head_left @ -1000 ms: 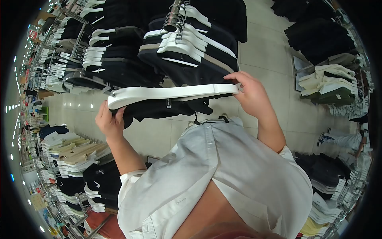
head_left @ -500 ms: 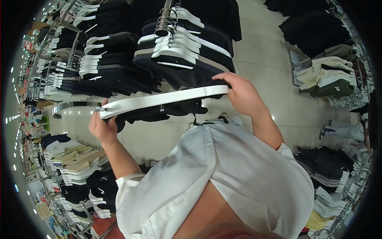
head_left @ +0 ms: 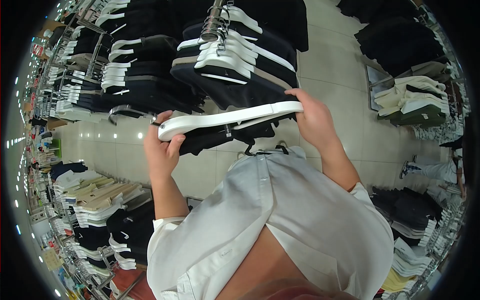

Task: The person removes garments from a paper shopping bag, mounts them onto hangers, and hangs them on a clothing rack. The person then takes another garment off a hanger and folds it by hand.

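Head view showed the white hanger (head_left: 220, 119) ahead of the pale shirt (head_left: 310, 200), long axis crosswise, hook (head_left: 131, 109) pointing left, grasped at its ends by the left hand (head_left: 163, 150) and right hand (head_left: 315, 117), its black garment (head_left: 205, 141) partly hidden beneath.

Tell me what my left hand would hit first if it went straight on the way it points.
Carrying the smooth white curved hanger along, your left hand would probably first meet the black cloth garments hanging in a row ahead, though their depth is unclear.
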A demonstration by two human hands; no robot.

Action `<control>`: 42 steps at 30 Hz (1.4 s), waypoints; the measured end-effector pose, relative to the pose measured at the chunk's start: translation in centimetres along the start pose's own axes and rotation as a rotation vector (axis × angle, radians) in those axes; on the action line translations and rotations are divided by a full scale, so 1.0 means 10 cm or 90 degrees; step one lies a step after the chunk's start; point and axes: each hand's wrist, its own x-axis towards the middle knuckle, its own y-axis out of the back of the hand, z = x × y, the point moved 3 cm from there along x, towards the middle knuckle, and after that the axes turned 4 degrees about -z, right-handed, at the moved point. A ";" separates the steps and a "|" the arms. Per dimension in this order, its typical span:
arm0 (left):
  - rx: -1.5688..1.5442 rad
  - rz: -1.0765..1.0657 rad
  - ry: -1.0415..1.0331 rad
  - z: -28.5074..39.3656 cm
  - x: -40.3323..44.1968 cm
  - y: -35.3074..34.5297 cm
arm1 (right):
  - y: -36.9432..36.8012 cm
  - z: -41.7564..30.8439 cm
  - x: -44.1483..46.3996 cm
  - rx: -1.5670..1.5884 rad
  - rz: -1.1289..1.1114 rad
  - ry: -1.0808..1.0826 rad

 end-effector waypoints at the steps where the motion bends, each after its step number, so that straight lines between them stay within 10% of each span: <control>1: -0.019 0.019 -0.005 -0.04 -0.02 -0.05 | 0.02 0.00 -0.01 0.014 0.005 -0.014; 5: 0.073 -0.004 -0.218 -0.01 0.06 -0.12 | 0.12 0.04 -0.03 0.024 0.024 -0.033; 30: 0.293 -0.153 -0.379 0.34 0.18 0.38 | 0.08 0.23 0.13 0.218 -0.087 -0.155; 42: 0.404 -0.090 -0.307 0.28 0.22 -0.19 | -0.06 -0.13 -0.03 -0.017 -0.073 0.091</control>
